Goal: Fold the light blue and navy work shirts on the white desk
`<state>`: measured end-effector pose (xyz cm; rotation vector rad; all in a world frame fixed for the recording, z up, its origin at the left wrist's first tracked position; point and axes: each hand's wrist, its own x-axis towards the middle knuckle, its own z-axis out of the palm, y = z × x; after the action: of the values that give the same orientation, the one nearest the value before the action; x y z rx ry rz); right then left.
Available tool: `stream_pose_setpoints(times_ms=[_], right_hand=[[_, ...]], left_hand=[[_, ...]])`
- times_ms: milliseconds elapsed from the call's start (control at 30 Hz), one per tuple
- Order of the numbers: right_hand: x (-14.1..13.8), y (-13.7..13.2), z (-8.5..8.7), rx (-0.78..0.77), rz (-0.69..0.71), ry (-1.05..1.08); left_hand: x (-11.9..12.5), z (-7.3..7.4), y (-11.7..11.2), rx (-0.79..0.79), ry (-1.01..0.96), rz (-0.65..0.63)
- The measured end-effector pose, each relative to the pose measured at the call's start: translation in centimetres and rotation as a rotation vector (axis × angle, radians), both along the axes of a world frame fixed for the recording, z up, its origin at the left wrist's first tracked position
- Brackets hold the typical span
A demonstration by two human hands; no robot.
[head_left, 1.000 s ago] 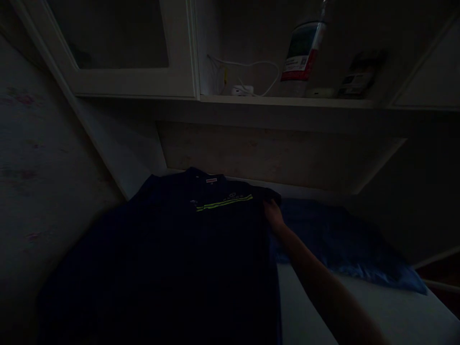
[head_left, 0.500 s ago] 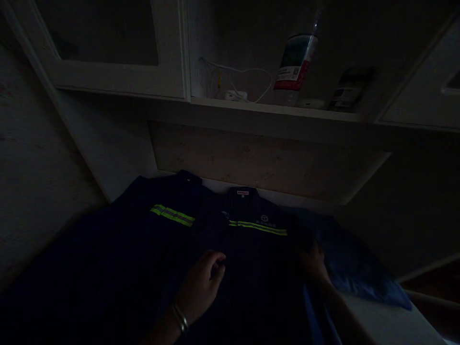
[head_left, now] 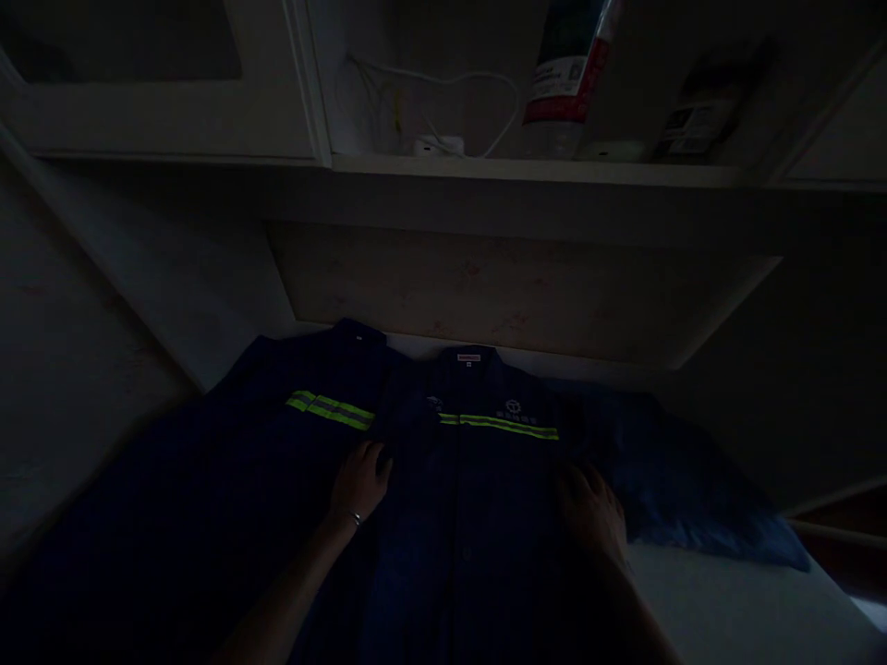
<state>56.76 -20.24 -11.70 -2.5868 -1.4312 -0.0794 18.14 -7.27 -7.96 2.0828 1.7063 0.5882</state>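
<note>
A dark navy work jacket lies front up on the white surface, its collar toward the back wall. A yellow-green reflective stripe and a pale gear-shaped emblem cross its chest. At its left side, my left hand, with a bracelet on the wrist, curls its fingers and thumb around dark cloth near the sleeve. My right hand rests on the jacket's right edge below the stripe, its fingers spread over the cloth. Beside my left hand lies a second navy work jacket with a similar stripe. Deep shadow blurs the cloth's edges.
A blue pillow-like cloth item lies right of the jacket on the white surface. Above hangs a cabinet shelf holding a labelled bottle, a white cable and a dark jar. A patterned wall panel stands behind.
My left hand has moved left and forward onto the cloth. My right hand has shifted slightly left over the jacket's edge, and the loose blue strip beside that arm no longer shows.
</note>
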Motion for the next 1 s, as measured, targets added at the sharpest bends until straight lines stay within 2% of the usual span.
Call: stream_pose_setpoints(times_ms=[133,267,367,467,633,700,867,933,1000], right_hand=[[0.1,0.0,-0.4,0.016,-0.004,0.004],[0.0,-0.1,-0.4,0.026,0.012,0.000],[0.0,-0.1,-0.4,0.039,0.015,0.001],[-0.1,0.0,-0.4,0.046,0.009,-0.006],[-0.2,0.1,-0.4,0.025,0.002,-0.025],[-0.2,0.1,-0.4,0.019,0.004,-0.020],[-0.1,0.1,-0.6,0.002,0.005,-0.022],[-0.1,0.1,-0.7,0.005,0.010,-0.025],[-0.1,0.1,-0.7,0.008,0.017,-0.027]], left_hand=[[-2.6,1.0,2.7,-0.095,-0.189,0.173],[-7.4,1.9,6.5,-0.167,-0.396,0.432],[-10.3,1.0,7.6,-0.209,-0.509,0.565],[-11.4,-0.4,7.2,-0.225,-0.548,0.596],[-11.1,-1.2,6.1,-0.190,-0.551,0.571],[-10.7,-1.2,5.7,-0.126,-0.479,0.511],[-9.1,-1.0,4.2,0.350,-0.022,0.174],[-8.1,-0.6,3.8,0.418,0.106,0.031],[-6.9,-0.1,3.6,0.410,0.182,-0.061]])
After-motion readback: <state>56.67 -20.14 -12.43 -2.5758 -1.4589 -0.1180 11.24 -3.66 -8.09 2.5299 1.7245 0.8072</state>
